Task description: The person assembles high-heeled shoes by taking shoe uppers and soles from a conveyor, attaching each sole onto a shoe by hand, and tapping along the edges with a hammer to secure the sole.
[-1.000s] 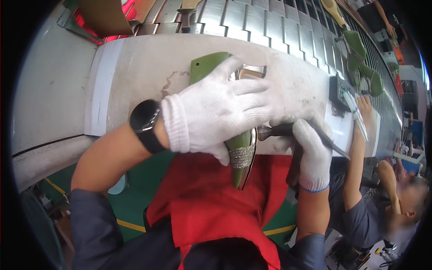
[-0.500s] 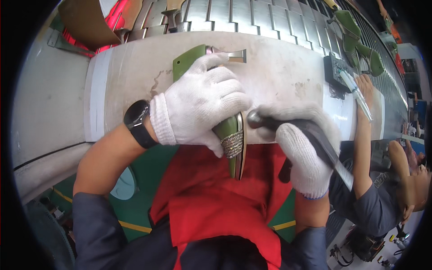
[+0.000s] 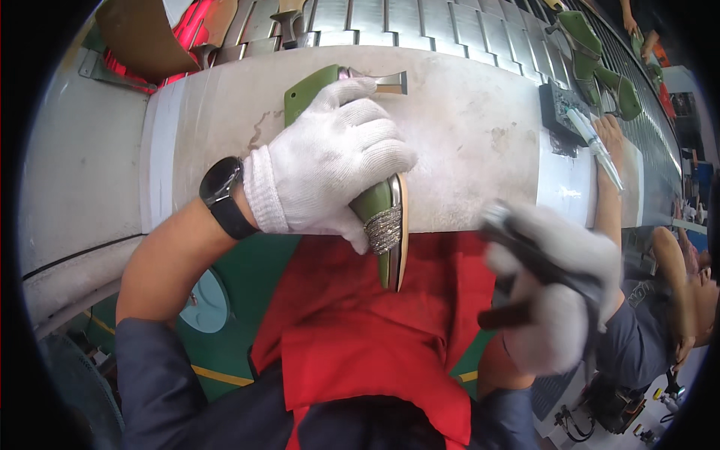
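Observation:
My left hand point(image 3: 337, 154), in a white knit glove, is closed around the middle of a high-heeled shoe point(image 3: 386, 232) lying on its side. The shoe has a glittery silver band and a light sole edge; its toe juts past the worktable's near edge over my red apron. A green block with a small hole point(image 3: 304, 91), like a shoe last, fills its back end, and the metallic heel point(image 3: 390, 84) points right. My gloved right hand point(image 3: 562, 292), blurred, grips a hammer point(image 3: 532, 251) right of the shoe, apart from it. The hammer's metal head and brown handle end show.
The pale worktable point(image 3: 465, 142) has a slatted metal conveyor point(image 3: 420, 34) behind it. Green shoes point(image 3: 615, 94) stand at the far right, near a dark block point(image 3: 559, 116). A co-worker's hand point(image 3: 609, 139) is beside a white-blue tube point(image 3: 596, 150). A red-lit brown cover point(image 3: 146, 37) stands far left.
My right hand has pulled the hammer away from the shoe, to the right and toward me. My left hand and the shoe have shifted only slightly.

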`<state>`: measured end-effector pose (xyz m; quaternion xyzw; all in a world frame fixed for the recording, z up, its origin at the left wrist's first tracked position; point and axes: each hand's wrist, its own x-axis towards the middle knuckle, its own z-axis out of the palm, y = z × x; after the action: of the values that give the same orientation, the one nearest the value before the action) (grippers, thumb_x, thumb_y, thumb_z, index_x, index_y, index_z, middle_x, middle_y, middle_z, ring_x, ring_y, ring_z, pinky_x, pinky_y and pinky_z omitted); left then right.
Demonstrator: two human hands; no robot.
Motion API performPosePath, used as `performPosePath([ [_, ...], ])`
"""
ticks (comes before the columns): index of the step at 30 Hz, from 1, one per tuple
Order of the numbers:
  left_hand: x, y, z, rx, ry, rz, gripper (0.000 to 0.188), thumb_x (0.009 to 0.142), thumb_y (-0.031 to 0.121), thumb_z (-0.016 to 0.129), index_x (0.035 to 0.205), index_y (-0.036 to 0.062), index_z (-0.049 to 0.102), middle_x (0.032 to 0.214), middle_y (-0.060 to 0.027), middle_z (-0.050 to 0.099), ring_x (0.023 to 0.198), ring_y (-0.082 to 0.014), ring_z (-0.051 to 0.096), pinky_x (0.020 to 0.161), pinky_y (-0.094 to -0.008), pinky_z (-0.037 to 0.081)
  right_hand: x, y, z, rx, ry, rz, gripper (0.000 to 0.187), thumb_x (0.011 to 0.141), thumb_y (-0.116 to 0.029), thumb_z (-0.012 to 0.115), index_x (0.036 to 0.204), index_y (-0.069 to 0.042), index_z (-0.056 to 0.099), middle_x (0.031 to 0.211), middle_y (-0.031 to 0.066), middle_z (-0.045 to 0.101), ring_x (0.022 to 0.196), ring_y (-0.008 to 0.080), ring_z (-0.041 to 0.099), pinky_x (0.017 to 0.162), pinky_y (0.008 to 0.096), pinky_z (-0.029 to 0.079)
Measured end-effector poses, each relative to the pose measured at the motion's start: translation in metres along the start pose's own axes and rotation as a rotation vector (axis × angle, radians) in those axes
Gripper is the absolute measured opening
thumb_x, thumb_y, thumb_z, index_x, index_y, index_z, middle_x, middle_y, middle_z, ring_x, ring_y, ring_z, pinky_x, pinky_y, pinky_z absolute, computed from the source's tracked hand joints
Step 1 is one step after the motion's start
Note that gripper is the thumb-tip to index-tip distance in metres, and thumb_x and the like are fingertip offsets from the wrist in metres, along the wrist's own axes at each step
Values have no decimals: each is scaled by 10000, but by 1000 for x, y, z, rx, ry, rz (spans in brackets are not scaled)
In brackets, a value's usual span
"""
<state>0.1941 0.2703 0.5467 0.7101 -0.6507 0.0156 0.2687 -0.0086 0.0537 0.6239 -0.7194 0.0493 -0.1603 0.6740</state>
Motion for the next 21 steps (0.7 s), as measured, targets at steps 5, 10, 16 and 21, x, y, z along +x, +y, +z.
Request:
performPosePath([
  [5, 1, 2, -6, 27, -9, 25, 1008, 375, 463, 1020, 1252, 101, 680, 1138, -60, 709, 1159, -313, 692, 1222, -624, 387, 0, 38, 16, -22, -252, 58, 200, 978, -57, 753, 1162, 22, 747, 1171, 178, 816, 1051, 231, 805, 907, 372, 643],
  [10, 19, -1, -16, 63, -184, 88, 907, 455, 412, 1027, 1224, 82, 678, 1137, -87, 710, 1099, -328, 696, 1199, -591, 426, 43, 68, -13, -614, -146, -201, 289, 922, 60, 724, 1207, 13, 728, 1222, 246, 770, 1133, 332, 779, 987, 399, 605],
  [16, 16, 1, -38, -223, 124, -164, 830, 529, 255, 1081, 1235, 78, 682, 1091, -110, 726, 996, -329, 729, 1016, -468, 587, 18, 77, -23, -811, -13, -348, 609, 793, 15, 839, 1382, 26, 684, 1316, 273, 735, 1257, 459, 710, 1115, 496, 553],
  [21, 63, 32, -29, -1430, 685, -503, 528, 1096, 417, 697, 1376, -30, 669, 1221, -91, 756, 1112, -182, 700, 1008, -343, 572, 12, 75, 19, -594, -155, -455, 1235, 748, -319, 1025, 1683, 42, 305, 1528, 381, 546, 1423, 508, 589, 1180, 567, 495],
])
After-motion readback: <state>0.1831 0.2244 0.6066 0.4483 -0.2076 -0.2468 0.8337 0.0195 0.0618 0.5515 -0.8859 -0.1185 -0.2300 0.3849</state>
